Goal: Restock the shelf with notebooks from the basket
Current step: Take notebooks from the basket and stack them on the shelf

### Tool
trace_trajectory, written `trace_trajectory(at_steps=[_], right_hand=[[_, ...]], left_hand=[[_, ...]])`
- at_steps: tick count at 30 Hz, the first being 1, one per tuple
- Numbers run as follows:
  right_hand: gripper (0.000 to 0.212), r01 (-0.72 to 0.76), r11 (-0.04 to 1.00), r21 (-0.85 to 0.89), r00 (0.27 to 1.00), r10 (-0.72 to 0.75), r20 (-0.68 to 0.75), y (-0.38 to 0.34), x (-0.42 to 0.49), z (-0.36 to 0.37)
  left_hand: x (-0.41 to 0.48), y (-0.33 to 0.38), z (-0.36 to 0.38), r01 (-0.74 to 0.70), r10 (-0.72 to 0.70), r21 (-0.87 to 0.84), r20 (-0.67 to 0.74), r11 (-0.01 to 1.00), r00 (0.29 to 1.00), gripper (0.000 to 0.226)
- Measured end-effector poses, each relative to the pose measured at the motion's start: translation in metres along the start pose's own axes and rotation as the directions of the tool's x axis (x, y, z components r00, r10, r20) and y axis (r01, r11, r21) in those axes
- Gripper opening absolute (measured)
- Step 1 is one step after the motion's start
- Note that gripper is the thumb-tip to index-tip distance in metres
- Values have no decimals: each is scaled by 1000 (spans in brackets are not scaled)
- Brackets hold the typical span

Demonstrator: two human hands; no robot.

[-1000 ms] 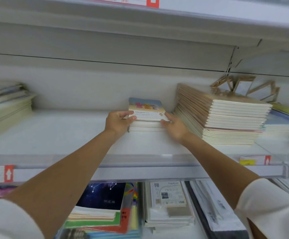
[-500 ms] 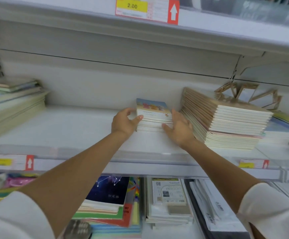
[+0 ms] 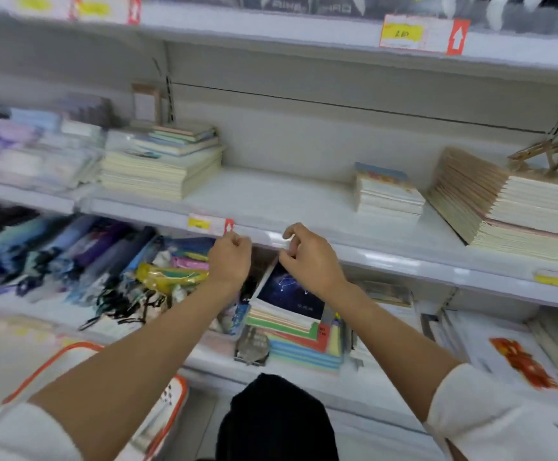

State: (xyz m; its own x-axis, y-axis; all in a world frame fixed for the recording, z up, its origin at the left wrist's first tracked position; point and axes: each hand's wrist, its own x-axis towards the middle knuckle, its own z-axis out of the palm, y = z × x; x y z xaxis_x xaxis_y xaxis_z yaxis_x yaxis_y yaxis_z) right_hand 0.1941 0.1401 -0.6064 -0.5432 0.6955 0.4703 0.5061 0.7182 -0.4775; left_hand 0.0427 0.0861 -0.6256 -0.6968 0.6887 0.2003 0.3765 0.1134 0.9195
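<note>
A small stack of notebooks with a colourful top cover sits on the white shelf, to the left of a taller slanted pile of cream notebooks. My left hand and my right hand hover in front of the shelf's front edge, well clear of the small stack. Both hang with loosely curled fingers and hold nothing. The white basket with an orange rim is at the bottom left; its contents are hidden by my left arm.
Another pile of notebooks lies at the shelf's left. On the lower shelf are a dark starry notebook on a coloured stack, umbrellas and packaged goods. A wooden stand tops the slanted pile. Price tags line the shelf edges.
Both hands let go of the small notebook stack and drew back to the shelf's front edge. The view swung left and down, bringing the basket into sight.
</note>
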Motion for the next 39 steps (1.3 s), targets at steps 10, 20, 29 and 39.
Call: trace_trajectory(at_steps=[10,20,29,39], right_hand=[[19,-51,987,154,926,-11,376,-106,-57,120],[34,-168,969,181,673,-21,739,-158,-117,231],[37,-269,958,96,483,48,875,-162,-137,276],[49,-207,978,14,377,66,924,-165,-165,330]], left_hand=[[-70,-132,-134,425,-453,-185,-149,886,879,37],[-117,-237,-216,571,-605,-199,-291,796,741,32],[-191,-338,-282,767,-757,-169,-388,619,525,21],[-258,-397,-305,941,-900,-109,-345,319,265,51]])
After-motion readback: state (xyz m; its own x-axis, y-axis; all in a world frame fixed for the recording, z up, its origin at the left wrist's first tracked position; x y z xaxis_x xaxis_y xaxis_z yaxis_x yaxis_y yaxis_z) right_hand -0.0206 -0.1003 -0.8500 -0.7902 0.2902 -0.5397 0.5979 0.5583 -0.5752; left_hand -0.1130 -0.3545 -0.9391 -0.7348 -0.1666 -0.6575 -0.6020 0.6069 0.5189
